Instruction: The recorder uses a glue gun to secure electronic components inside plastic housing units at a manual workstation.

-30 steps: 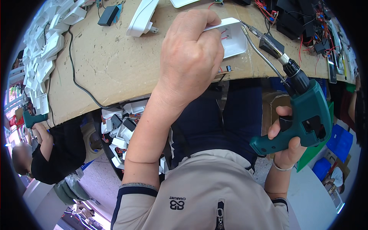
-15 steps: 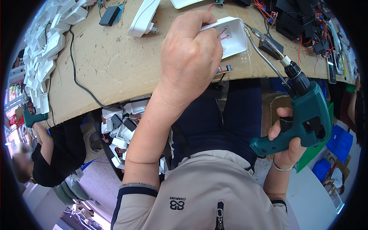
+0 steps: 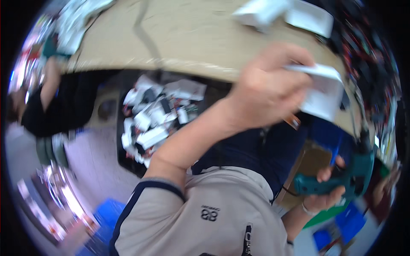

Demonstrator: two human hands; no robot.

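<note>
The picture is smeared by motion. My left hand [image 3: 271,87] pinches the near-left edge of an open white plastic housing [image 3: 323,96] at the table's front edge, its fingers closed. Just below the housing shows a small orange-brown circuit board [image 3: 292,120]; how it is held up is hidden. My right hand [image 3: 324,194] is wrapped around the grip of a dark green soldering gun [image 3: 358,173], its front end pointing up beside the table's right part. Blur hides the soldering tip, and I cannot tell whether it touches the housing.
On the table [image 3: 192,38] lie a white plug-in case [image 3: 260,13] and a white shell [image 3: 309,19], with dark parts and red wires [image 3: 367,55] at right. A black bin [image 3: 121,147] of white parts stands below. A co-worker's arm [image 3: 52,77] is at far left.
The whole view has swung, shifting the table things to the right and showing more of the bin. My left hand still holds the housing, my right hand the soldering gun.
</note>
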